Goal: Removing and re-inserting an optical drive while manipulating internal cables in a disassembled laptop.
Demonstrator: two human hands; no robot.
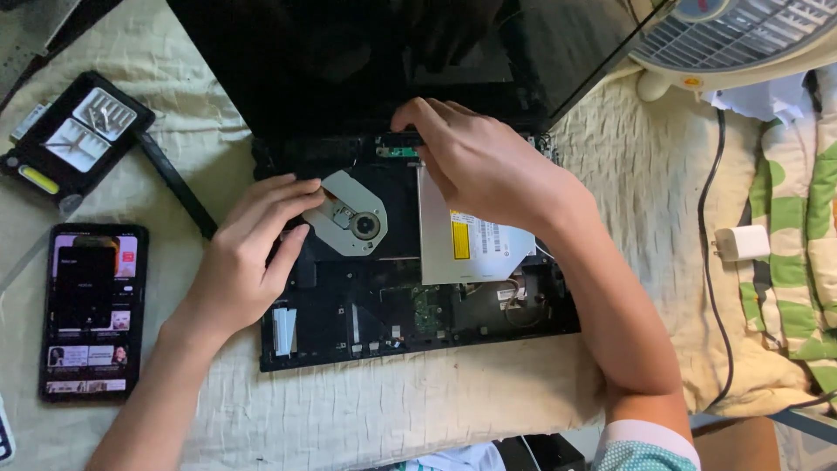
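An opened black laptop base [349, 336] lies on a cream quilted cloth, its dark screen [366, 52] tilted back. Inside it sits an optical drive [475, 249] with a silver metal case and a yellow sticker, and its round grey disc tray [353, 218] showing. My left hand [248, 257] rests on the left side of the base, fingertips touching the edge of the disc tray. My right hand [475, 157] reaches over the drive to the hinge area, fingertips pinching a small dark part on a green circuit strip [401, 146].
A smartphone [91, 310] with a lit screen lies at the left. Above it sits a black case of small tools [78, 139], with a black rod [179, 183] beside it. A white fan [741, 39], a white charger [741, 242] and a black cable [708, 218] are at the right.
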